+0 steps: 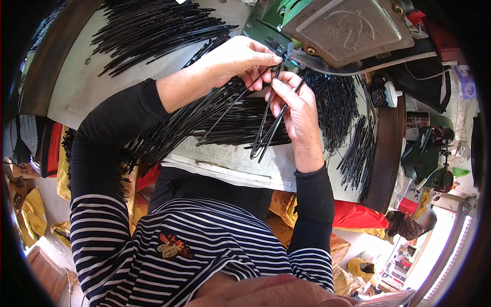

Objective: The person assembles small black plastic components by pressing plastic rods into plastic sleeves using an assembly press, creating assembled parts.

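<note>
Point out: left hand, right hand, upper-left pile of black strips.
Left hand (242, 57): head view, between wrist and fingers.
Right hand (298, 108): head view, base of the thumb.
Upper-left pile of black strips (153, 35): head view, middle of the pile.

Machine (348, 30) blocks beyond strips (240, 120) (room nearside).

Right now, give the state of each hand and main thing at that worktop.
Left hand: pinched shut on black strips
Right hand: closed, gripping black strips
Upper-left strip pile: loose, spread on the worktop
Rightmost strip pile: loose, lying near the worktop's edge
Green machine: running or stopped, cannot tell
</note>
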`<action>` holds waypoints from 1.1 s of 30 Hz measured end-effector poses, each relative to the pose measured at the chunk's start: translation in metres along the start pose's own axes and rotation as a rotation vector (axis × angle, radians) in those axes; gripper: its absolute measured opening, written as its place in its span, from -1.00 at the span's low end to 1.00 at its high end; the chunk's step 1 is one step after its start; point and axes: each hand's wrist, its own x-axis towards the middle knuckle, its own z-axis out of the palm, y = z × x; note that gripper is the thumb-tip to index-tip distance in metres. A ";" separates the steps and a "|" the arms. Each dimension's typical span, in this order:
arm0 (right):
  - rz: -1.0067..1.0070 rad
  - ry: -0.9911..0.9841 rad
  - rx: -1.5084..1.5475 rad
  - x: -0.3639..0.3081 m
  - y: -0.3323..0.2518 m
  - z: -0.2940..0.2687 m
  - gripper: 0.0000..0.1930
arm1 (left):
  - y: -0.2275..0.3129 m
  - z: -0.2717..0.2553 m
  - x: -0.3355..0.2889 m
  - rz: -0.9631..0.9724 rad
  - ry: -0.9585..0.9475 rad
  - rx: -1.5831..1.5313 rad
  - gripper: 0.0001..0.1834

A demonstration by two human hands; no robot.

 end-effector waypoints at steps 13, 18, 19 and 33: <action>-0.003 0.027 -0.018 0.005 0.000 0.003 -0.86 | 0.003 0.000 0.002 0.042 0.048 0.189 -0.69; -0.011 0.068 0.042 0.004 0.004 0.008 -0.88 | 0.002 0.001 0.002 0.064 0.060 0.248 -0.69; -0.012 0.069 0.041 0.004 0.005 0.008 -0.88 | 0.001 0.001 0.002 0.062 0.055 0.240 -0.69; 0.030 0.075 0.192 0.003 0.004 0.013 -0.85 | 0.001 0.001 0.002 0.051 0.057 0.206 -0.70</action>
